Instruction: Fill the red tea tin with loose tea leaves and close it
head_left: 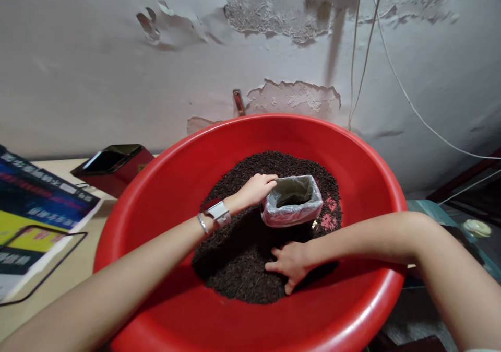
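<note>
Reaching inward, the right hand [293,262] splays over dark granules [245,279].

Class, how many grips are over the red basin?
2: the left grip, holding the plastic-lined container; the right grip, lower, at the dark granules. No others show.

Thin bracelet [202,223] beside wide silvery wristband [221,214]

We are finding open room over the far and near inner walls of the red basin [274,132]. The plastic-lined container [291,217] is blocking the middle, our left hand [256,189] is crowding its left end, and our right forearm [364,235] is crossing the right rim.
</note>
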`<control>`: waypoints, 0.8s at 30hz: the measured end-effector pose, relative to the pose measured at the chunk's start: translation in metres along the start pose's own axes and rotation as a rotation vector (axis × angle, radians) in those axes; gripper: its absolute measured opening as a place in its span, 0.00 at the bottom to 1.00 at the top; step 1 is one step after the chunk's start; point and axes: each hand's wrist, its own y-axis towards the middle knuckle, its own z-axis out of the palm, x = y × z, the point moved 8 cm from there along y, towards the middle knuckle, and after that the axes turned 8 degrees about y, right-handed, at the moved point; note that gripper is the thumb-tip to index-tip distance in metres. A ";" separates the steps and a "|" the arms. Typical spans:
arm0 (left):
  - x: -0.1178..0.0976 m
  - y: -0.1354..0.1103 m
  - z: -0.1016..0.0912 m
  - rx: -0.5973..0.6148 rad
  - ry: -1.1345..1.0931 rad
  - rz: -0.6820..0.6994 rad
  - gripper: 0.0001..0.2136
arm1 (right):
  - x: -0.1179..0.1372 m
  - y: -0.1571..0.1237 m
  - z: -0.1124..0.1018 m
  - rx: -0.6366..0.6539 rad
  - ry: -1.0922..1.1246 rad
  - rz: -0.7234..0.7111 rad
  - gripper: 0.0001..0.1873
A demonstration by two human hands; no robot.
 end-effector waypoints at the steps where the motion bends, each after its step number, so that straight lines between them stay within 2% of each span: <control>1: -0.001 0.000 -0.001 -0.006 -0.013 0.005 0.15 | 0.000 0.000 0.000 0.006 0.026 0.002 0.42; 7: -0.002 -0.003 -0.001 0.012 -0.023 -0.010 0.14 | 0.015 -0.002 -0.001 0.114 0.264 -0.029 0.43; 9: -0.002 -0.003 -0.002 0.011 -0.032 -0.014 0.14 | 0.017 -0.003 -0.001 0.087 0.273 -0.004 0.44; 13: -0.003 -0.004 -0.003 0.006 -0.042 -0.010 0.14 | 0.018 -0.002 -0.002 -0.053 0.298 -0.001 0.41; 16: -0.003 -0.004 -0.003 0.011 -0.036 -0.008 0.15 | 0.018 -0.002 -0.002 -0.082 0.311 -0.005 0.39; 24: -0.004 -0.004 -0.002 0.010 -0.021 0.003 0.14 | 0.020 -0.008 -0.007 0.080 0.460 0.062 0.36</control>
